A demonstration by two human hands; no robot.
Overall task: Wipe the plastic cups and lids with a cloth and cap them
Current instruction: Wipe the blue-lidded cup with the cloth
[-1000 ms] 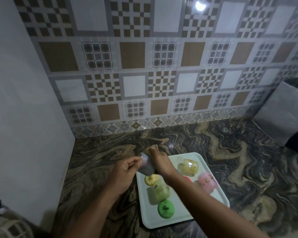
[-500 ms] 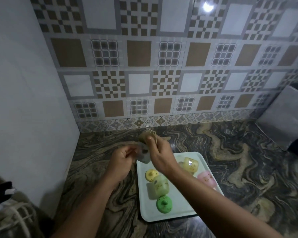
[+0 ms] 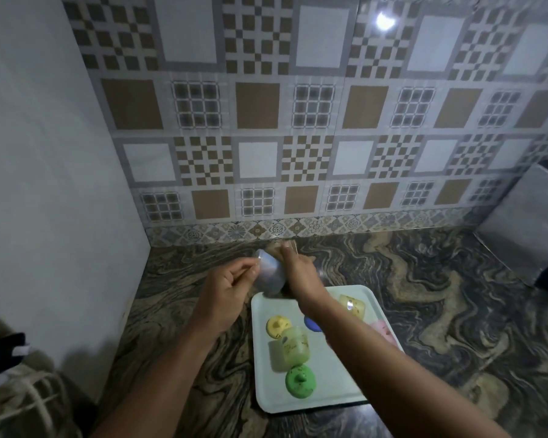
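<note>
Clear cup (image 3: 270, 275), above tray (image 3: 310, 399) corner: light, thin, slippery, probably crushable. Left hand (image 3: 227, 290) pinches rim; right hand (image 3: 299, 273) wraps body, cloth unclear.

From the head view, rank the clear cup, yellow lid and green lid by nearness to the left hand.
1. Clear cup: touching the left hand, at its right.
2. Yellow lid: tray's near-left part.
3. Green lid: tray's front edge, farthest.
</note>
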